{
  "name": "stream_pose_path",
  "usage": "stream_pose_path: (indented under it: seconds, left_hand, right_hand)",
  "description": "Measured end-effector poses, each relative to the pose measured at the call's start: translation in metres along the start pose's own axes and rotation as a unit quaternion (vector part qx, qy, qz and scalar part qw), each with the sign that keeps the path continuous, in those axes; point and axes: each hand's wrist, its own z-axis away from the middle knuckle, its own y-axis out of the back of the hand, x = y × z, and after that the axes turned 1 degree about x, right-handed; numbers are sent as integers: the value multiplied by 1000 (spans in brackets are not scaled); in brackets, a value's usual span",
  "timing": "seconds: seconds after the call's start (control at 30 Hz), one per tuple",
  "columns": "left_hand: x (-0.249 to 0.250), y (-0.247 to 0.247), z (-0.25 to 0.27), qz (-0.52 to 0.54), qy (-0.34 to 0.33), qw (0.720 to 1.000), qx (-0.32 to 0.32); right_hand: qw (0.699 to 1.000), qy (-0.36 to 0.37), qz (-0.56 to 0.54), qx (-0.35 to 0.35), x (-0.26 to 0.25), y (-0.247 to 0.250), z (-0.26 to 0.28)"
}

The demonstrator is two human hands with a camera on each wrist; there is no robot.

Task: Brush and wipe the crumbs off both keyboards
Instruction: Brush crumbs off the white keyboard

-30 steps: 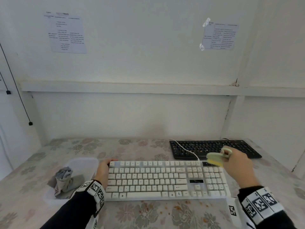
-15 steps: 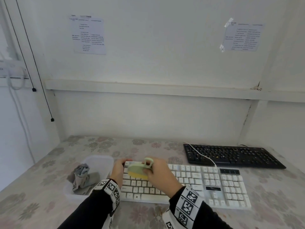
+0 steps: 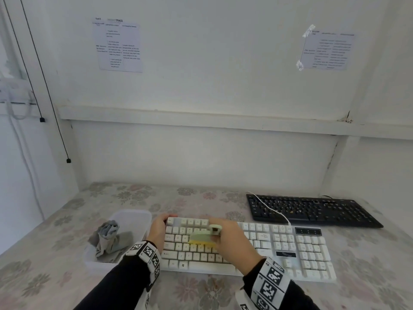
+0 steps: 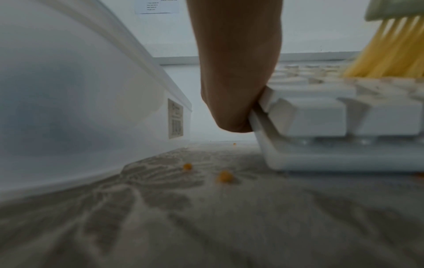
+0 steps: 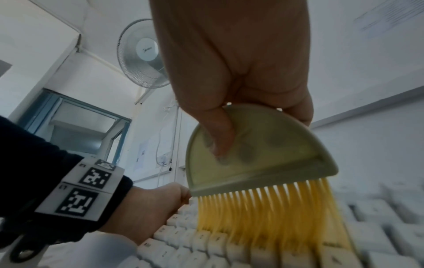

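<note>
The white keyboard [image 3: 279, 247] lies near the table's front edge. My left hand [image 3: 162, 227] grips its left end, and the thumb [image 4: 234, 81] presses against the keyboard's side edge [image 4: 298, 116]. My right hand [image 3: 232, 240] holds a pale green brush [image 3: 202, 238] over the left half of the keys. In the right wrist view the brush [image 5: 257, 154] has its yellow bristles [image 5: 263, 214] bent onto the keycaps. The black keyboard [image 3: 312, 211] lies behind at the right, with crumbs [image 3: 291, 211] on its keys. Orange crumbs [image 4: 226, 176] lie on the tablecloth beside the white keyboard.
A translucent plastic tub [image 3: 134, 214] holding a crumpled grey cloth [image 3: 107, 239] stands just left of the white keyboard, close to my left wrist. The white keyboard's cable [image 3: 270, 209] runs over the black keyboard. The wall stands close behind the flowered table [image 3: 201, 294].
My right hand carried the brush from the white keyboard's right end to its left half and lowered the bristles onto the keys. My left hand stayed on the left end.
</note>
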Motion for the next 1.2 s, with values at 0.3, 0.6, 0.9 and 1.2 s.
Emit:
stream_pose_path:
  seconds: [0.3,0.6,0.9,1.2]
  left_hand:
    - [-2,1,0,-11,-2,1000,6]
    - [1,1,7,-13,-3,1000,18]
    - [0,0,11,0,2,1000,25]
    - [2,-2,14,-9,2,1000,16]
  right_hand:
    - [991,-124,-26,28,50,53,37]
    - [959,-267,9,96,116,108,78]
    - [916,-369,87,131,150,144,100]
    - [924,-289,112,222,118,151,90]
